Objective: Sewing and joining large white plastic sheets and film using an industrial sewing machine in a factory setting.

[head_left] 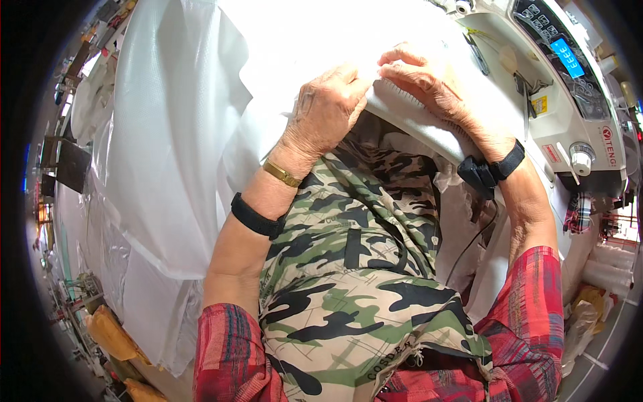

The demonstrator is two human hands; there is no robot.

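Note:
My left hand [328, 110] is closed in a pinch at the edge of a large white cloth [174, 134], which hangs down to the left in folds. Close beside it, my right hand [429, 84] has its fingers bent together, tips almost meeting the left ones. Strong glare washes out the cloth around the fingertips, so whatever the right fingers hold is hidden. Both hands are over the front edge of a white sewing table [415, 114] with a ruler scale along it.
A white sewing machine [546, 144] with a lit blue display [568, 58] and a knob [581, 161] stands at the right. Dark thread snips [477, 53] lie near it. A camouflage apron [348, 295] covers my lap. A black cable [472, 244] hangs below my right wrist.

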